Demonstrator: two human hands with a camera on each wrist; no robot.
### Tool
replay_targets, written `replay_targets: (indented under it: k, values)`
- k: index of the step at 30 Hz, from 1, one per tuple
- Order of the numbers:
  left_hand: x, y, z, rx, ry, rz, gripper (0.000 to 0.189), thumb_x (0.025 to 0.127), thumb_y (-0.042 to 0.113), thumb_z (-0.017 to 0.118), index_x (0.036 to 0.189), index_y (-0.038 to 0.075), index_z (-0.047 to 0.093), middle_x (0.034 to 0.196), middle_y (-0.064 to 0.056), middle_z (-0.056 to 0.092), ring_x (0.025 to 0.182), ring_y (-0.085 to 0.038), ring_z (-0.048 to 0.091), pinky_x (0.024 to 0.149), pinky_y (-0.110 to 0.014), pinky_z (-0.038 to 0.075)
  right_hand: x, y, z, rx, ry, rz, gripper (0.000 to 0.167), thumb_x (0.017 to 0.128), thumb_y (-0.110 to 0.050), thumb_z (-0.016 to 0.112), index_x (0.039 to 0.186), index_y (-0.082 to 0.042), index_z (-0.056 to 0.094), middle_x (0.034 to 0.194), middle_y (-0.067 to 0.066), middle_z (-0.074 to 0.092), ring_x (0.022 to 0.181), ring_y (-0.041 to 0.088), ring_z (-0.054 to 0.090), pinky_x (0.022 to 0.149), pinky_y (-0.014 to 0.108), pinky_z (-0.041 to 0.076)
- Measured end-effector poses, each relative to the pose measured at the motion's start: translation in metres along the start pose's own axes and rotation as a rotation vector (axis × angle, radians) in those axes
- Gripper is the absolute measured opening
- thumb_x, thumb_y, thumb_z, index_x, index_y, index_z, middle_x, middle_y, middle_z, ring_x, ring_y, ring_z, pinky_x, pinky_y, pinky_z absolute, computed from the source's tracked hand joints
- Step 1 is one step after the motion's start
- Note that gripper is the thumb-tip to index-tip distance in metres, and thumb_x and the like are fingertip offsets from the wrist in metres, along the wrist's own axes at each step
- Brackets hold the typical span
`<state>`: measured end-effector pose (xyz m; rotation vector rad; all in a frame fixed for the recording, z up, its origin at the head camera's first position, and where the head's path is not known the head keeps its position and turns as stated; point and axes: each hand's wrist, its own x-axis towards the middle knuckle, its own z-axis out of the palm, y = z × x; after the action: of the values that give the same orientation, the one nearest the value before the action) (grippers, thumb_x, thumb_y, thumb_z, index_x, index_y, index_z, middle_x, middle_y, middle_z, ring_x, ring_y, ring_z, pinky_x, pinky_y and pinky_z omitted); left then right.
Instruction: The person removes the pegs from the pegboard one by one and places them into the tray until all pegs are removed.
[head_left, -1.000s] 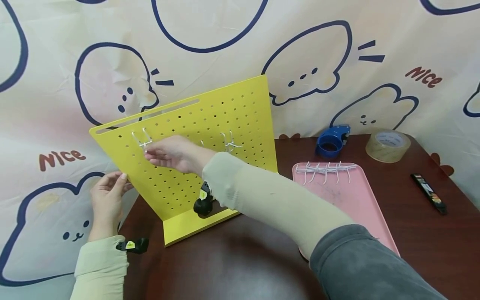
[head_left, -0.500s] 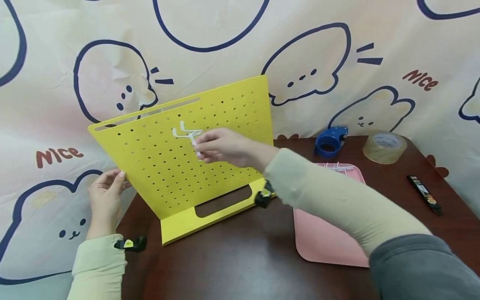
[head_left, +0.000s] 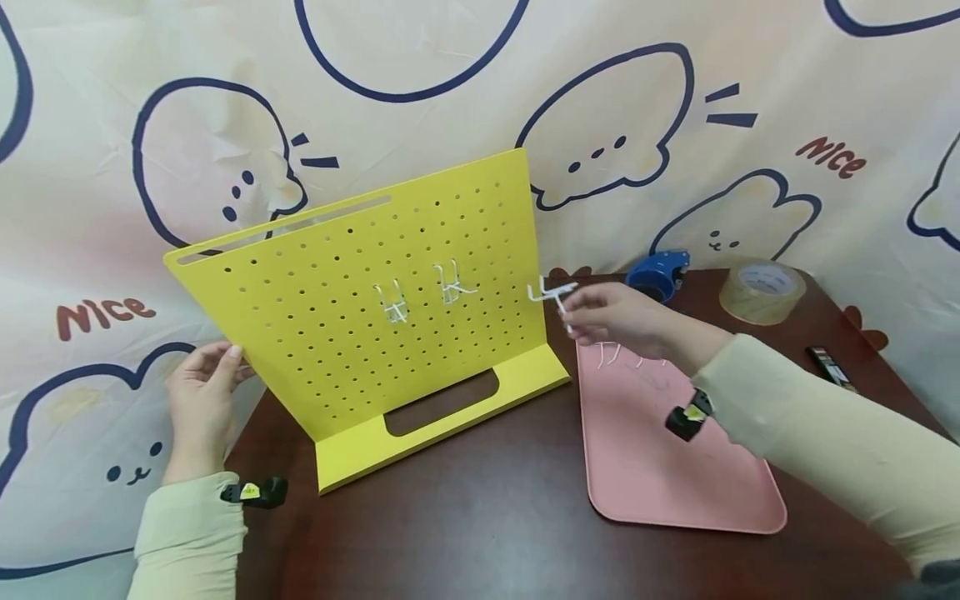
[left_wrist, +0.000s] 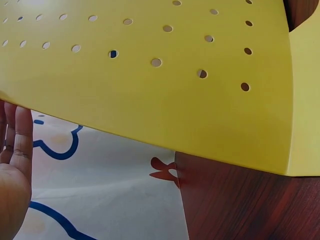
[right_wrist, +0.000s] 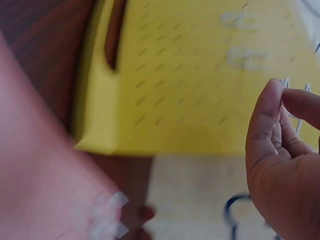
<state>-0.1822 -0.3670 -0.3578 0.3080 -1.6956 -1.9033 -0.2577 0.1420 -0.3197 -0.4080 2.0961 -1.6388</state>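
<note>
Pinching a white hook (head_left: 557, 293), the right hand (head_left: 626, 321) has moved clear of the yellow pegboard (head_left: 360, 354), whose edge the left hand (head_left: 201, 408) still grips.

Head: high, facing forward-down over counter (head_left: 442, 517) | left wrist: close on yellow pegboard (head_left: 348, 337) | right wrist: farther back | all share: yellow pegboard

We count one left hand (head_left: 201, 392), one right hand (head_left: 621, 318). Two board hooks (head_left: 396, 313), one held hook (head_left: 557, 294); tray hooks (head_left: 612, 355) partly hidden, uncounted. We also log one yellow pegboard (head_left: 360, 350), one pink tray (head_left: 675, 483), one blue dispenser (head_left: 660, 271), one tape roll (head_left: 763, 292), one dark packet (head_left: 831, 367), two wrist cameras (head_left: 684, 423).
</note>
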Motion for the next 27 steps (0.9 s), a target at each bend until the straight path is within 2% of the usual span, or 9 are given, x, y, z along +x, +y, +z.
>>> replay_targets:
  k: [6,11,15,19,22,27]
  values:
    - [0.0,0.0,-0.001,-0.018,0.017,-0.004,0.015,0.097,0.007,0.072,0.108,-0.004,0.073,0.102,-0.007,0.069,0.086,-0.017,0.067,0.074,-0.017,0.057,-0.016,0.064,-0.013,-0.142,0.06,0.053,0.026,0.103,-0.004,0.059,0.12,0.015,0.057,0.103,0.018,0.066,0.091,0.022,0.066,0.082,0.031,0.06]
    - [0.0,0.0,0.0,-0.028,-0.002,0.022,0.016,0.096,0.007,0.073,0.108,-0.004,0.074,0.099,-0.007,0.07,0.081,-0.016,0.068,0.073,-0.017,0.057,-0.026,0.108,-0.013,-0.233,0.091,0.112,0.02,0.1,-0.004,0.06,0.111,0.013,0.062,0.091,0.009,0.067,0.081,0.015,0.064,0.073,0.026,0.058]
    - [0.0,-0.001,0.0,-0.034,-0.003,0.036,0.012,0.097,0.004,0.071,0.107,-0.003,0.074,0.095,-0.005,0.071,0.078,-0.015,0.069,0.071,-0.017,0.057,-0.028,0.124,-0.011,-0.245,0.101,0.14,0.019,0.1,-0.005,0.06,0.105,0.012,0.065,0.083,0.003,0.067,0.075,0.01,0.063,0.069,0.022,0.055]
    - [0.001,-0.002,0.0,-0.034,0.0,0.028,0.012,0.097,0.003,0.071,0.107,-0.003,0.074,0.095,-0.005,0.072,0.078,-0.014,0.069,0.07,-0.018,0.058,-0.027,0.135,-0.007,-0.15,0.098,0.189,0.016,0.101,-0.001,0.057,0.104,0.014,0.061,0.083,0.005,0.068,0.074,0.008,0.066,0.071,0.025,0.06]
    - [0.003,-0.002,0.0,-0.035,0.004,0.022,0.011,0.097,0.003,0.071,0.106,-0.003,0.075,0.095,-0.005,0.072,0.077,-0.014,0.07,0.069,-0.018,0.058,-0.028,0.139,-0.004,-0.087,0.109,0.234,0.013,0.101,0.002,0.056,0.105,0.015,0.059,0.083,0.007,0.067,0.072,0.009,0.067,0.071,0.027,0.061]
    - [0.004,-0.003,0.0,-0.048,0.005,0.023,0.009,0.097,0.001,0.07,0.104,-0.003,0.074,0.094,-0.006,0.071,0.076,-0.015,0.07,0.068,-0.019,0.058,-0.03,0.138,0.001,-0.075,0.143,0.262,0.013,0.1,0.001,0.058,0.103,0.014,0.058,0.081,0.008,0.067,0.068,0.009,0.068,0.068,0.026,0.061]
